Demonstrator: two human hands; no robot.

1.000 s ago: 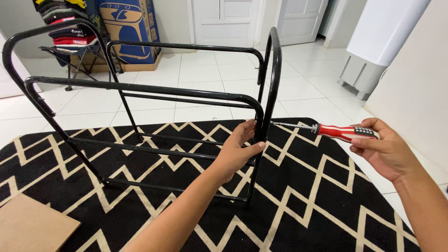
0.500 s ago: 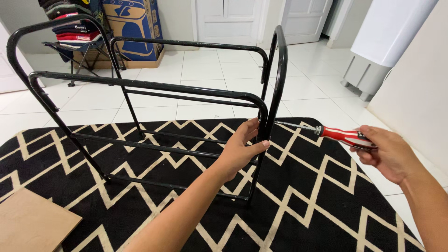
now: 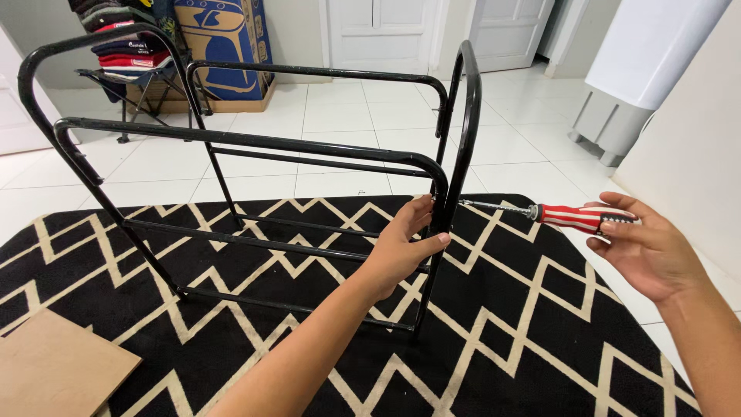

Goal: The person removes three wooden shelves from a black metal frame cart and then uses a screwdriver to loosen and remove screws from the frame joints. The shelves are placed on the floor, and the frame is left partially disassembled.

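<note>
A large blue cardboard box (image 3: 224, 46) with pale printed graphics stands far left on the white tiled floor, against the wall, in a shallow brown cardboard tray (image 3: 231, 99). A flat plain brown cardboard sheet (image 3: 58, 371) lies near left.

Two hands (image 3: 401, 251), one screwdriver (image 3: 575, 217), one black metal frame (image 3: 255, 143), one rug (image 3: 540, 309), one board (image 3: 58, 374), and perhaps two doors (image 3: 382, 31).

The frame (image 3: 255, 147) stands on the rug (image 3: 540, 324), the screwdriver (image 3: 556, 215) to its right.
</note>
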